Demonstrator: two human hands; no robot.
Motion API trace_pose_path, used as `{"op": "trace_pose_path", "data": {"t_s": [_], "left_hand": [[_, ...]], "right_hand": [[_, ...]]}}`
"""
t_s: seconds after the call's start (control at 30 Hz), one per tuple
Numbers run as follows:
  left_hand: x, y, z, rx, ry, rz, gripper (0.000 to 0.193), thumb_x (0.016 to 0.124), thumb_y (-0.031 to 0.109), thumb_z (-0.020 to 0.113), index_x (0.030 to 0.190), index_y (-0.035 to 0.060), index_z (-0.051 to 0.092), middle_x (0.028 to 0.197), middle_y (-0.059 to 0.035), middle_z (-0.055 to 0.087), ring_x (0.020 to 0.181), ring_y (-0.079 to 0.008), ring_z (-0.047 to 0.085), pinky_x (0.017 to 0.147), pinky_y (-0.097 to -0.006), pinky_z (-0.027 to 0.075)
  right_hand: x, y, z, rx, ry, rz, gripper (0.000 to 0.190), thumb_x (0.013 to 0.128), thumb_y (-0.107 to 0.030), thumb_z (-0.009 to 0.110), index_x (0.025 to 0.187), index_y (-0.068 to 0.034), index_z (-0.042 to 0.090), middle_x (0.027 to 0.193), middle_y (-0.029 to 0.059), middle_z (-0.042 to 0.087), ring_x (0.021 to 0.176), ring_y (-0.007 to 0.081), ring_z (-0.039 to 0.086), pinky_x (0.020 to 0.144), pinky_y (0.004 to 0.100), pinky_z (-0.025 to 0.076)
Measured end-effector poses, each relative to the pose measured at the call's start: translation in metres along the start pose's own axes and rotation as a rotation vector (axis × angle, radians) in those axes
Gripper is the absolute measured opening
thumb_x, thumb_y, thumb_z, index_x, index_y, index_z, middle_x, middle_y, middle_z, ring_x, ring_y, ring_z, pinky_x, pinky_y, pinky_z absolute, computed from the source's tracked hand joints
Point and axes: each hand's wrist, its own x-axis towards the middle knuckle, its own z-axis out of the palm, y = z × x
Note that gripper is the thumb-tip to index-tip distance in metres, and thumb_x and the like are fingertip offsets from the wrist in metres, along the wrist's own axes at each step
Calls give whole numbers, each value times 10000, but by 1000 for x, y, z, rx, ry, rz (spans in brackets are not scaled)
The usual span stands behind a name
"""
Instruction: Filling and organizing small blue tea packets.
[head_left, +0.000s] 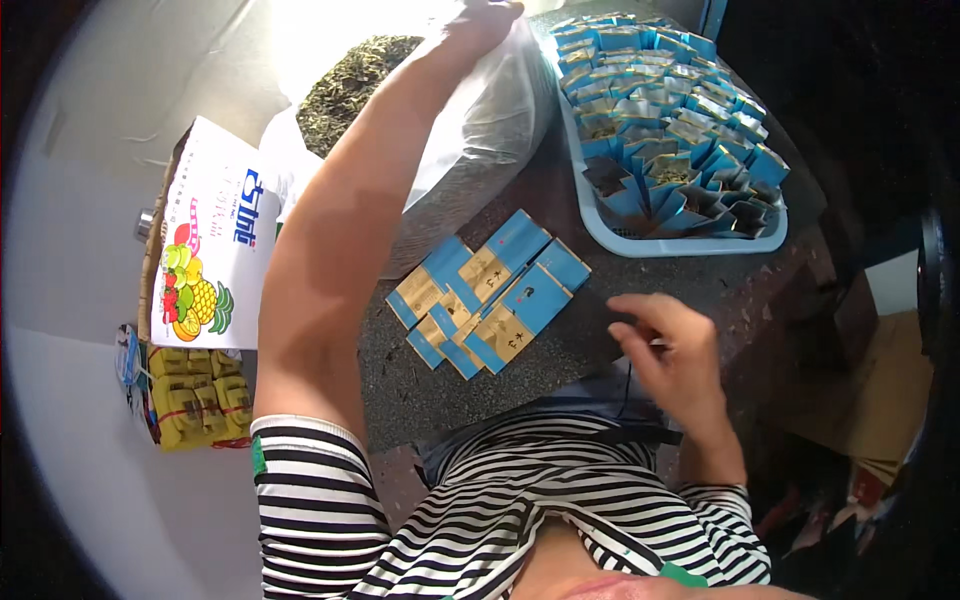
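Note:
My left arm stretches across a large clear plastic bag (487, 142) of dried leaves (352, 90), which look like tea. At the bag's far rim is my left hand (480, 26), partly washed out by glare; whether it grips anything cannot be told. My right hand (671, 352) hovers near the table's front edge with thumb and forefinger apart, holding nothing. To its left, several flat blue-and-gold paper packets (517, 300) overlap on the dark speckled tabletop (405, 397). A light-blue plastic basket (682, 246) at the far right holds rows of upright, open-topped packets (660, 97), some with leaves showing inside.
On the left stands a white cardboard box (247, 292) with printed fruit and writing. Yellow wrapped bundles (199, 397) tied with red bands lie below it. Brown cardboard (877, 390) leans at the right, beyond the table. Leaf crumbs dot the tabletop.

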Motion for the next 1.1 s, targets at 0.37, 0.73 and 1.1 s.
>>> {"op": "trace_pose_path", "data": {"t_s": [0.37,0.73,1.1], "left_hand": [[-76,51,-50,133,-91,283,497,952,456,521,1235,61,623,1165,-138,665,1058,-252,625,942,-361,459],[-239,54,-77,443,-155,463,597,855,431,658,1233,-24,572,1280,-228,571,1240,-368,520,1086,-470,364],[-324,29,-94,204,232,349,274,779,170,748,1013,55,666,1058,-105,652,928,-289,651,792,-385,528]], "right_hand": [[0,15,44,163,-209,106,84,849,-22,682,924,14,671,746,74,648,637,104,597,552,245,455],[13,-13,72,163,-285,-63,139,834,19,671,973,20,661,674,51,597,594,78,549,534,234,439],[-4,7,64,761,-223,413,291,993,-212,516,1125,32,604,762,2,523,664,86,489,629,236,418]]}}
